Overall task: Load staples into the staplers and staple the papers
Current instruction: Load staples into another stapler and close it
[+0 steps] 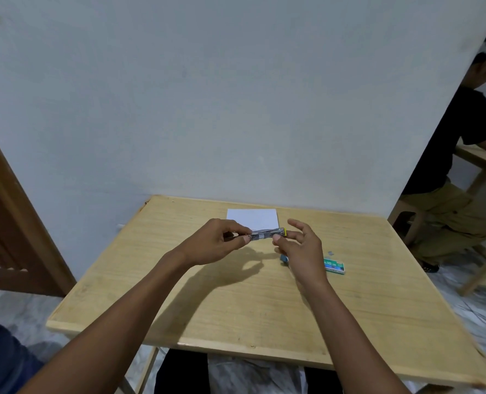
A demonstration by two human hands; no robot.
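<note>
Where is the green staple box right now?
In the head view the small green staple box lies flat on the wooden table, right side, just beyond the right hand.

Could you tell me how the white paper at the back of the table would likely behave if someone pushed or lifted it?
The white paper lies flat and thin on the smooth wooden table, so a push would probably slide it easily. Lifted by one edge, it would likely droop. It looks very light, so a draught might shift it.
</note>
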